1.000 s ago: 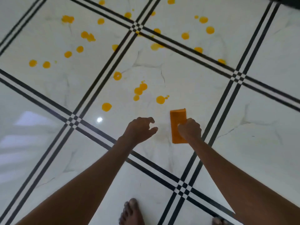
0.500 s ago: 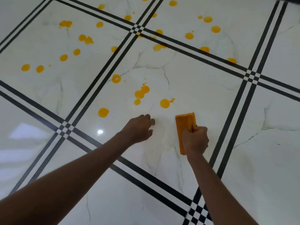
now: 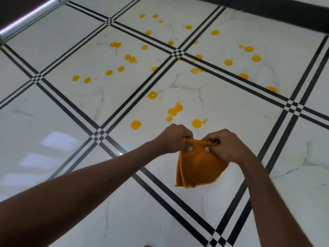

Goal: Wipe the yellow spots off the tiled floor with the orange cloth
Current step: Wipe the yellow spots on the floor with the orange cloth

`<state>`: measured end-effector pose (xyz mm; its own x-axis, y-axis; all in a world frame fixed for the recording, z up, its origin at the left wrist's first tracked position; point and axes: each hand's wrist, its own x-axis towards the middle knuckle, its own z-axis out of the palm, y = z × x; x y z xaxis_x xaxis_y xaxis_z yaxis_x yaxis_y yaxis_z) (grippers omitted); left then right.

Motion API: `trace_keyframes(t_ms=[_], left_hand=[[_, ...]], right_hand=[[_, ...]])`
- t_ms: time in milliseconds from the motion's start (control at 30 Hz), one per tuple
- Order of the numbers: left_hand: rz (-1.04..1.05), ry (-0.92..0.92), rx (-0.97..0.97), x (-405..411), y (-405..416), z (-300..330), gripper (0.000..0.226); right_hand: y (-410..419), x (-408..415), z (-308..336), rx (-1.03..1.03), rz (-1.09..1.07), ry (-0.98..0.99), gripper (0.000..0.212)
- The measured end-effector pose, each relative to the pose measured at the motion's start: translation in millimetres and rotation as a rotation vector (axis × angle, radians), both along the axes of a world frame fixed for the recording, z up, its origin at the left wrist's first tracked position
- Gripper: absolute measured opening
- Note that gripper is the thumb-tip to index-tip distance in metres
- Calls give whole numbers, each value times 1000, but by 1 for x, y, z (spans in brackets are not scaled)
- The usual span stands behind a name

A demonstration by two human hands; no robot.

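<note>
Your left hand and your right hand are both closed on the top edge of the orange cloth, pinching it between thumb and fingers, and the two hands sit just beside each other. The cloth hangs down from that edge, folded in layers, with its lower corner blurred. It is in front of the white marble-look tile of the tiled floor; you cannot tell from this view whether its lower edge touches the tile.

The yellow spots lie beyond your hands. Nearest are one round spot to the left of your left hand and a blob with small droplets just above the gap between your hands. A cluster of joined spots sits a little farther out, and a ring-shaped spot beyond that. More spots spread over the far tiles: a row of four on the left tile, a smeared pair above them, and several on the right, such as one large drop.

Black double lines cross the floor in a diagonal grid, and some spots lie right on them. Nothing lies between your hands and the nearest spots. A dark wall base runs along the far edge, and a bright metal bar sits at the top left.
</note>
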<state>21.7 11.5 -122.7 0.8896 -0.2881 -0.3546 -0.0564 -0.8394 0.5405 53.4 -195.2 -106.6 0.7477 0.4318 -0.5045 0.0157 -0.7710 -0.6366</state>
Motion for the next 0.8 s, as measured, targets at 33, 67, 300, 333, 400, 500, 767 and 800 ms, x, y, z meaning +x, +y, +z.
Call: trace_keyframes(t_ms=[33,67,300,333,400,500,767,800], left_hand=[[36,-4,4,-1,2,4,18],[73,-22,-4,0,4,8,15],[309,-351,50,6,11,16,20],[279,-346,104,2,12,7,24],[149,-178,267,-8,17,-15,37],[4,55,516,-21,35,-46,53],[-19,108,641,-25,91,-77,99],[-44,112,657,-29,93,-81,105]], right_hand=[[3,4,5,-19,8,-25,18],[7,10,7,-33,5,-53,18],[19,23,14,-47,-76,-250,26],[20,18,3,-59,-92,-232,30],[25,2,-24,-84,-111,-172,36],[48,-13,-75,-173,-104,-365,39],[50,3,-167,-456,-130,-602,66],[50,-12,-164,-492,-313,-559,68]])
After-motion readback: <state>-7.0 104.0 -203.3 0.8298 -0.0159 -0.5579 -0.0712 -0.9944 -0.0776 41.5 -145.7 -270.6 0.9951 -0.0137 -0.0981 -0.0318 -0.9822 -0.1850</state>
